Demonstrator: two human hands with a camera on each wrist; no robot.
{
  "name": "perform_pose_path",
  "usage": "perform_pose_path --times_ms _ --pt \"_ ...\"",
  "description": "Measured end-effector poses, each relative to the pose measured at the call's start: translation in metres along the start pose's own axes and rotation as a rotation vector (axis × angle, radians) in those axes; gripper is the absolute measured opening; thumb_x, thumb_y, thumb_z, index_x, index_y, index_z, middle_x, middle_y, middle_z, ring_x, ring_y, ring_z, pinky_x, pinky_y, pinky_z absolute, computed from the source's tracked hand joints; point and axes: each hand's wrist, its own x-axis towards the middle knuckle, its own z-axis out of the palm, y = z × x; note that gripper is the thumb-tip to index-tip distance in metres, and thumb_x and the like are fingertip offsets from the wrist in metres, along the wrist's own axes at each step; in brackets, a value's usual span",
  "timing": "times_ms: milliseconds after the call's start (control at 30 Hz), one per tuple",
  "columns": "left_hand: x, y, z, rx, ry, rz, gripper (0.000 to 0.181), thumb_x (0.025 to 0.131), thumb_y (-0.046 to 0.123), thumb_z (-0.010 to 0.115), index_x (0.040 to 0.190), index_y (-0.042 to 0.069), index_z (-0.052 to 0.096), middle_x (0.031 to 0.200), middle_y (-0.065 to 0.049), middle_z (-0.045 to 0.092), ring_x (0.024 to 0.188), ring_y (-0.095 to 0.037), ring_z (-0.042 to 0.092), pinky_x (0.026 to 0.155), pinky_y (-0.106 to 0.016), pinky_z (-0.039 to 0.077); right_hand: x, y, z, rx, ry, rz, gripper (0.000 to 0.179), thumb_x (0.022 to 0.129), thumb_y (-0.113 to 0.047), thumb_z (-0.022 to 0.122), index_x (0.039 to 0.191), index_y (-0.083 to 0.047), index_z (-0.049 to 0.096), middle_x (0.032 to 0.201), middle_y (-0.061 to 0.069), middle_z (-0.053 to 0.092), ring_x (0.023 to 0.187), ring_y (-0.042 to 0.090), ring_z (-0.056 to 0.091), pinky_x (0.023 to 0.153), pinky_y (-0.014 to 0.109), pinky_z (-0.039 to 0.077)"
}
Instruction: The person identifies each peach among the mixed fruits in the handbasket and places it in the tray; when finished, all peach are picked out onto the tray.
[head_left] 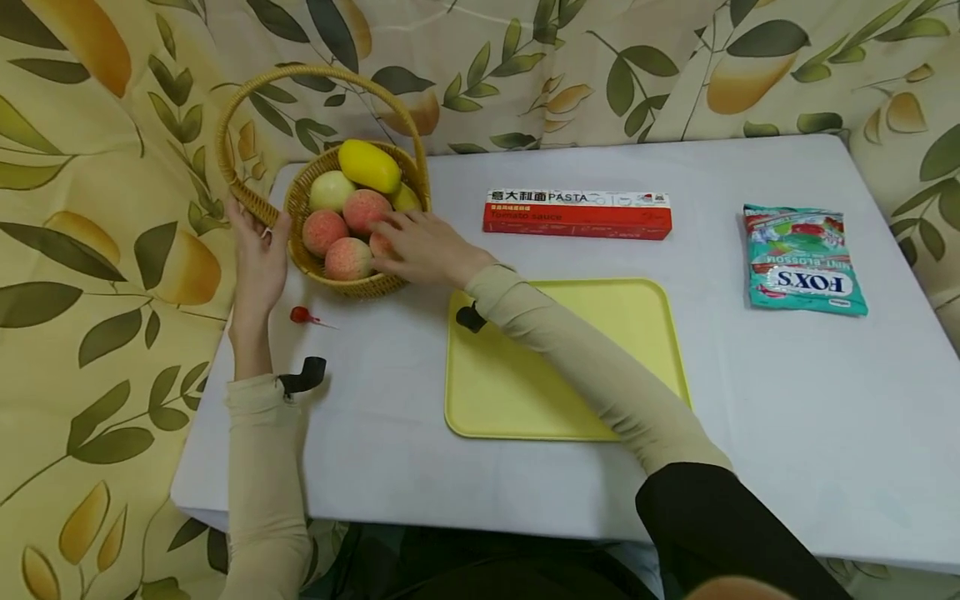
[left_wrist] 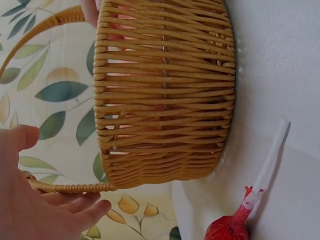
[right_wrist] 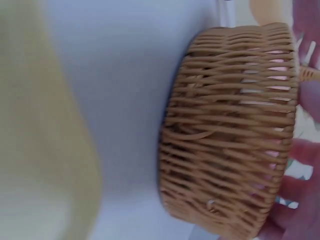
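The peach (head_left: 381,245) lies at four o'clock in the basket (head_left: 363,287), so you should treat it softly with your right hand (head_left: 429,248), whose grip I cannot tell, while your left hand (head_left: 260,267), unclenched, should steady the handle (head_left: 322,71) at nine o'clock.

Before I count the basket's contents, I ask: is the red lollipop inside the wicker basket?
No, the red lollipop lies on the white tablecloth, outside the wicker basket.
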Motion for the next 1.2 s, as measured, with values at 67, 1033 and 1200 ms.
perform_pose_path --times_ms 67,1033,1200 --pt "-0.002 0.001 -0.001 -0.001 0.015 -0.002 0.084 0.106 0.024 0.054 0.164 0.018 -0.006 0.172 -0.015 0.015 0.158 -0.023 0.024 0.129 -0.041 0.021 0.002 -0.003 -0.003 -0.009 -0.024 0.014 0.067 0.107 -0.055 0.041 0.16 -0.015 0.034 0.167 0.011 0.033 0.154 0.033 0.031 0.127 0.048 0.024" --pt "-0.003 0.002 0.007 -0.004 0.048 0.005 0.081 0.105 0.019 0.053 0.164 0.018 -0.003 0.172 -0.009 0.02 0.155 -0.02 0.03 0.127 -0.04 0.027 0.008 -0.012 -0.02 -0.029 0.104 0.033 0.053 0.102 -0.043 0.052 0.147 -0.016 0.045 0.143 0.015 0.049 0.119 0.032 0.056 0.095 0.048 0.056" --pt "-0.002 0.0 0.007 0.026 0.063 -0.013 0.08 0.106 0.021 0.053 0.164 0.02 -0.001 0.172 -0.009 0.021 0.153 -0.021 0.032 0.126 -0.041 0.028 -0.008 -0.014 -0.024 0.06 0.2 -0.001 0.066 0.101 -0.044 0.057 0.156 -0.014 0.038 0.152 0.013 0.048 0.133 0.031 0.049 0.111 0.043 0.047"
